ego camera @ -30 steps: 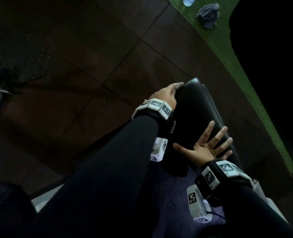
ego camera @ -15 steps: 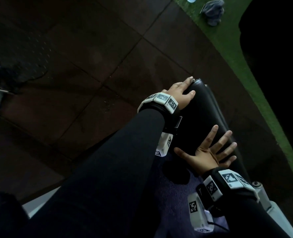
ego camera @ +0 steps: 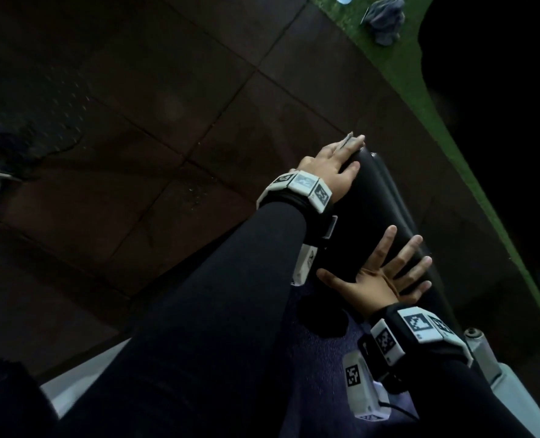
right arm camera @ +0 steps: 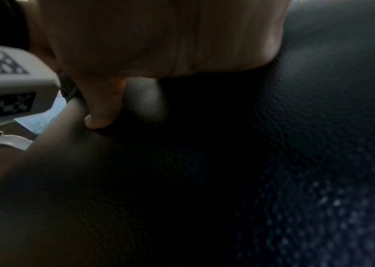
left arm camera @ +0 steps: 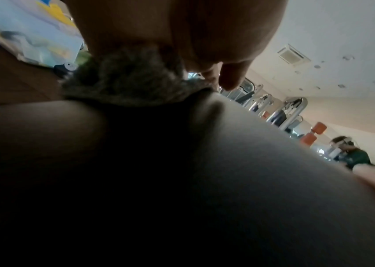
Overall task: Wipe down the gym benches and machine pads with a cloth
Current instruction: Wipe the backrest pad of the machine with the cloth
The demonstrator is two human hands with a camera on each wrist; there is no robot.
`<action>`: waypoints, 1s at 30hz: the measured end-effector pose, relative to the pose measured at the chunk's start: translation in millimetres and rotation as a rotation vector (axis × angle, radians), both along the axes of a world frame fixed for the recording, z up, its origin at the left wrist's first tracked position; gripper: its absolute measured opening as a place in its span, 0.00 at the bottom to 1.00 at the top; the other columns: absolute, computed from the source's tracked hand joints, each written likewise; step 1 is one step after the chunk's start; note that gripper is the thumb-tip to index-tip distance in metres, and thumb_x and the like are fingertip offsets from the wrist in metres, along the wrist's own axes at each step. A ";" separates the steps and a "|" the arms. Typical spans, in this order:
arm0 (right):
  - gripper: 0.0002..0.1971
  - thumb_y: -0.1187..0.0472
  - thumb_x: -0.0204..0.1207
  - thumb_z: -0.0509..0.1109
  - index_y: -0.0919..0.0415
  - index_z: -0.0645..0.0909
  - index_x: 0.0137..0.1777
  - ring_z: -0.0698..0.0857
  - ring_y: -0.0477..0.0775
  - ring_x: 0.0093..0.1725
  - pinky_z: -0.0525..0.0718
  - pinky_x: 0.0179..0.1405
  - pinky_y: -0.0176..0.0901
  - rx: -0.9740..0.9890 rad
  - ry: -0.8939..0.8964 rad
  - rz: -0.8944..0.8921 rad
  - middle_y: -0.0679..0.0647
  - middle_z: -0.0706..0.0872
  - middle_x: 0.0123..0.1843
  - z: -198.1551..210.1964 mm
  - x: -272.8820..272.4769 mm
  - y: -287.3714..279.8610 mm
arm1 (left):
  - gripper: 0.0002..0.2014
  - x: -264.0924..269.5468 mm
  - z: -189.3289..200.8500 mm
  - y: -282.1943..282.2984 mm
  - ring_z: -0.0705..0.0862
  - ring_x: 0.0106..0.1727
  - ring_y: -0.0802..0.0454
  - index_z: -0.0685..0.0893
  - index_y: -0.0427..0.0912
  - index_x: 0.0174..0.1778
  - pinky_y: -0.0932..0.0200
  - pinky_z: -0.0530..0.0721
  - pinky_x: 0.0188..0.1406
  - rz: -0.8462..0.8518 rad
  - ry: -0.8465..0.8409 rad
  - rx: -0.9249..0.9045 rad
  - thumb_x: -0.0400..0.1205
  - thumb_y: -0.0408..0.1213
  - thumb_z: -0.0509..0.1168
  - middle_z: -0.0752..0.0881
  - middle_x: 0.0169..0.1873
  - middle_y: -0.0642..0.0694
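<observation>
We note the right hand (ego camera: 378,281) nearest, palm flat on the black padded bench (ego camera: 385,200), fingers (ego camera: 409,248) spread wide and straight; we judge it braces the pad against the wiping push. Farther along, the left hand (ego camera: 330,170) presses a grey cloth (left arm camera: 127,77) onto the bench's far rounded corner, fingers extended over it with a cloth edge showing past the fingertips. The cloth is bunched under the palm, touching the vinyl. Beyond, a second grey rag (ego camera: 384,18) lies on the green turf strip (ego camera: 404,77), well apart.
</observation>
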State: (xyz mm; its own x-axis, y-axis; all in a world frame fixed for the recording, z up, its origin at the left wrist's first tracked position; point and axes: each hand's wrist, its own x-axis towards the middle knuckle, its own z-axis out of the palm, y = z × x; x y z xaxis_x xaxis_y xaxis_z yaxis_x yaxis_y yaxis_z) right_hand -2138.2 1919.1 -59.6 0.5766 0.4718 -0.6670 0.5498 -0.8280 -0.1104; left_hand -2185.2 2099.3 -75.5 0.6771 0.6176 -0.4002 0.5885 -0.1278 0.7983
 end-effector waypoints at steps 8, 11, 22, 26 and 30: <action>0.71 0.13 0.38 0.53 0.43 0.17 0.74 0.20 0.62 0.74 0.24 0.71 0.67 0.002 -0.042 0.011 0.55 0.19 0.78 4.5 -4.0 2.5 | 0.20 -71.2 -44.2 -17.2 0.71 0.74 0.47 0.56 0.79 0.73 0.42 0.64 0.76 0.104 0.046 -0.026 0.85 0.57 0.47 0.64 0.78 0.66; 0.70 0.14 0.40 0.55 0.42 0.16 0.73 0.19 0.61 0.73 0.24 0.71 0.67 0.015 -0.067 0.009 0.55 0.18 0.77 4.5 -4.9 1.5 | 0.20 -71.4 -39.2 -20.0 0.69 0.75 0.45 0.54 0.82 0.72 0.37 0.61 0.75 0.115 0.101 -0.035 0.83 0.61 0.45 0.63 0.78 0.67; 0.68 0.17 0.48 0.63 0.38 0.10 0.66 0.19 0.67 0.73 0.25 0.69 0.69 0.021 -0.098 -0.002 0.51 0.09 0.69 13.1 -10.8 4.1 | 0.20 -74.0 -29.8 -30.5 0.71 0.73 0.46 0.56 0.81 0.72 0.38 0.62 0.70 0.164 0.132 0.020 0.84 0.60 0.45 0.67 0.76 0.66; 0.68 0.16 0.48 0.61 0.39 0.09 0.65 0.17 0.68 0.72 0.23 0.67 0.68 0.010 -0.062 0.013 0.52 0.07 0.66 16.2 -10.8 4.4 | 0.18 -129.6 -54.0 -52.7 0.71 0.72 0.47 0.54 0.85 0.69 0.35 0.61 0.70 0.235 0.243 0.035 0.85 0.60 0.42 0.69 0.74 0.66; 0.68 0.17 0.50 0.63 0.39 0.08 0.65 0.17 0.69 0.72 0.22 0.65 0.67 0.014 -0.044 0.025 0.52 0.06 0.65 18.4 -11.1 4.0 | 0.18 -160.1 -64.6 -66.9 0.70 0.73 0.48 0.57 0.82 0.71 0.37 0.60 0.71 0.296 0.328 0.016 0.85 0.59 0.41 0.69 0.75 0.65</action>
State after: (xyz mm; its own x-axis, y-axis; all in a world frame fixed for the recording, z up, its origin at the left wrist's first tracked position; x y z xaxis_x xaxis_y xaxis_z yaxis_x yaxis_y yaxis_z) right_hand -2149.3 1923.1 -41.2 0.5932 0.4957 -0.6343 0.5746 -0.8126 -0.0976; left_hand -2345.3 2032.4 -140.1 0.3086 0.7736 -0.5534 0.8238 0.0735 0.5622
